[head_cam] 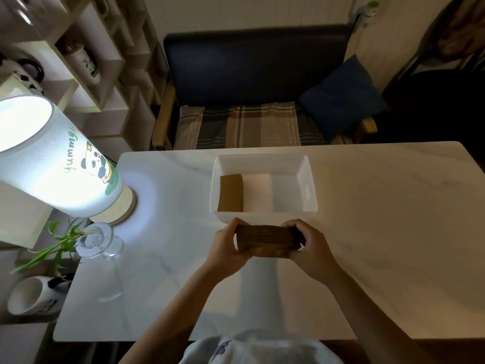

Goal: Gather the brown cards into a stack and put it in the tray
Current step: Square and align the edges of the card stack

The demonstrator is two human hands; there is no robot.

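Both hands, left hand (227, 248) and right hand (308, 246), clamp the ends of a stack of brown cards (265, 240) just above the table (380, 219), near the white tray (309, 185). Fingertips hidden behind stack. Tray holds one brown card (231, 193); card count unclear.

Dim overall; glaring white from the lamp (52, 158), pooling bright on the table (162, 195) beside it. Soft arm shadows toward the near edge. Wide-angle bending, blurred corners.
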